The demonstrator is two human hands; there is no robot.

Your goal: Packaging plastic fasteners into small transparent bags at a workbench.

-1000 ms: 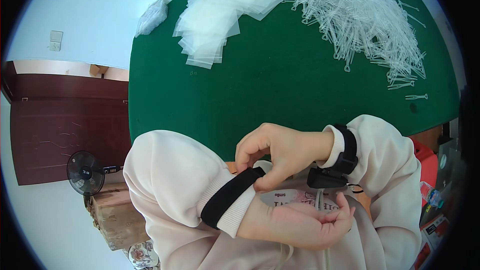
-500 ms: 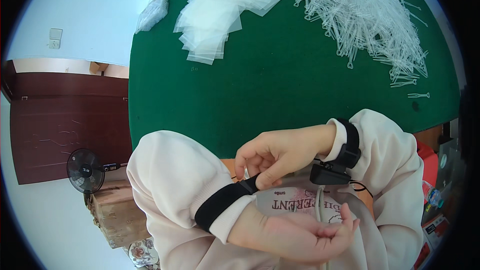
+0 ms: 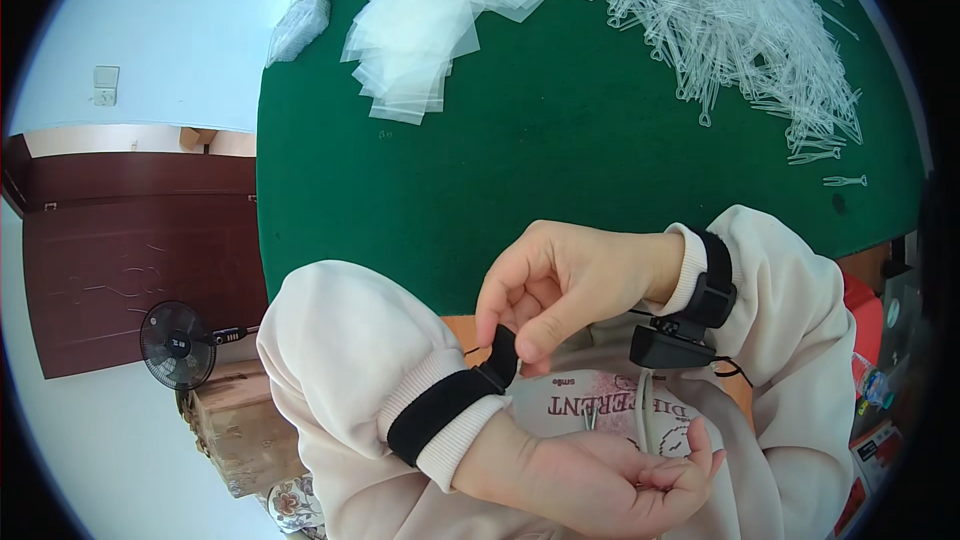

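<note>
My left hand (image 3: 610,480) is turned palm up in front of my body, its fingers loosely curled and apart, holding nothing. Around the cuff of my left sleeve runs a black wrist strap (image 3: 440,415). My right hand (image 3: 575,280) reaches over from the right and pinches the loose end of this strap between thumb and fingers, lifting it off the cuff. On my right wrist sits another black strap (image 3: 718,260) carrying a small black box-shaped device (image 3: 672,347) with a thin cable.
A green-topped table (image 3: 450,190) spreads ahead. On it lie clear plastic bags (image 3: 420,30), a heap of small clear plastic forks (image 3: 720,30) and a clear wrapped bundle (image 3: 300,22). A black fan (image 3: 178,345) stands at the left near a dark red door (image 3: 140,260).
My right hand has risen slightly and pulled the strap's end upward, away from the left cuff. My left hand stays nearly in place, its palm turned up a little more.
</note>
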